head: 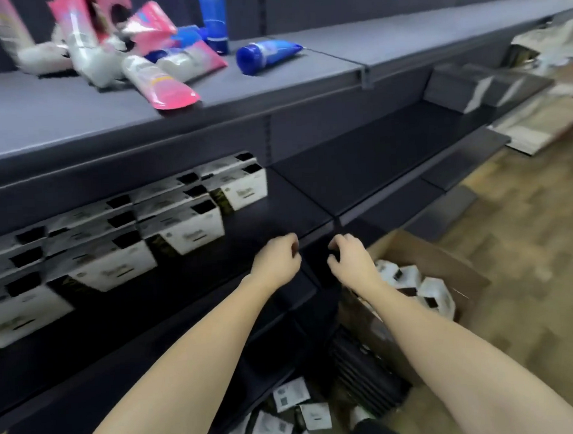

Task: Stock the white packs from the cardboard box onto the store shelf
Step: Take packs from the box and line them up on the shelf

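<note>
Several white packs (181, 223) stand in rows on the left part of the dark middle shelf (359, 172). The cardboard box (449, 267) sits on the floor at lower right, with several white packs (427, 292) inside it. My left hand (277, 261) and my right hand (351, 259) hover side by side over the shelf's front edge, fingers loosely curled, nothing held in either. A few more white packs (290, 407) lie on the floor below the shelf.
The upper shelf (303, 81) carries a heap of pink tubes (166, 86) and blue tubes (265, 55). Flattened cardboard (541, 124) lies on the floor at far right. A dark ribbed object (365, 373) sits beside the box.
</note>
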The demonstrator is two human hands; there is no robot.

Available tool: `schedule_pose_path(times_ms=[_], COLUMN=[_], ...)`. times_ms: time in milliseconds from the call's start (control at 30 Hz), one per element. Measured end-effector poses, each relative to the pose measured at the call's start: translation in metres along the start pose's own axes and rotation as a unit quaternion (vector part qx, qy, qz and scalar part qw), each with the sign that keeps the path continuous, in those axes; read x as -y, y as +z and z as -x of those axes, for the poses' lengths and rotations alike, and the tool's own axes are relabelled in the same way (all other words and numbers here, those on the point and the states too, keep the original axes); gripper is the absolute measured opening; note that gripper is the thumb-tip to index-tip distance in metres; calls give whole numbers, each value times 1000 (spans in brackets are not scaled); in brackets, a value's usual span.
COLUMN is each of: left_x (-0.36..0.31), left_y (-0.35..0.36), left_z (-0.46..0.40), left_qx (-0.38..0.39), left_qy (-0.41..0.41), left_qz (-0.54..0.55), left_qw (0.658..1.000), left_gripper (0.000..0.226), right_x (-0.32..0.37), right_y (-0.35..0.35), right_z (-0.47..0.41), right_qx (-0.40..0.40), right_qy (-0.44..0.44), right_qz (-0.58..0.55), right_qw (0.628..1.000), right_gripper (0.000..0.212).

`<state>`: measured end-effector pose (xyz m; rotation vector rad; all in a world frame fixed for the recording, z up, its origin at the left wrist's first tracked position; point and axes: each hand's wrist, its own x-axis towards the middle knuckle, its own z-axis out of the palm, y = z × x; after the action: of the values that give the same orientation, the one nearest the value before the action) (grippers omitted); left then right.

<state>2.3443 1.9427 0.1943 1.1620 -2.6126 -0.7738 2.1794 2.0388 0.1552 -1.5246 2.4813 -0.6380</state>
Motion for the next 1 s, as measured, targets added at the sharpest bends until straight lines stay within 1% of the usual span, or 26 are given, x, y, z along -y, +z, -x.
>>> schedule_pose_path(times_ms=[133,267,300,400,533,633,800,867,1000], left_x=[-39,-78,-88,-113,-138,-154,-178,-187,-201], left_y=[42,86,97,129,169,198,241,255,278], left_z=[-19,-33,-36,-46,-61,-76,-98,-106,-119], left_qx=[19,64,72,94,126,153,187,198,228], left_qy=[2,7,6,-6,-14,-25,-59,-72,-76], left_qz=[15,15,15,12,-5,-15,-17,-19,-34], left_qw=[1000,998,997,995,992,988,981,977,970], left_gripper=[14,18,17,16,15,16,29,30,29], right_x=[-60,-121,-137,-182,-234,-267,-306,-318,-339], right_y=[-6,-9,-8,-4,4,8,18,21,23], right_z=[13,26,30,37,38,36,29,24,13], right_qx=[30,36,37,70,103,129,168,178,212], right_qy=[39,92,109,139,160,185,212,213,222], right_qz=[-10,-32,-41,-41,-49,-34,-11,-5,0], right_qw=[999,995,993,987,981,974,963,961,952], right_gripper=[20,5,4,12,13,27,34,37,49])
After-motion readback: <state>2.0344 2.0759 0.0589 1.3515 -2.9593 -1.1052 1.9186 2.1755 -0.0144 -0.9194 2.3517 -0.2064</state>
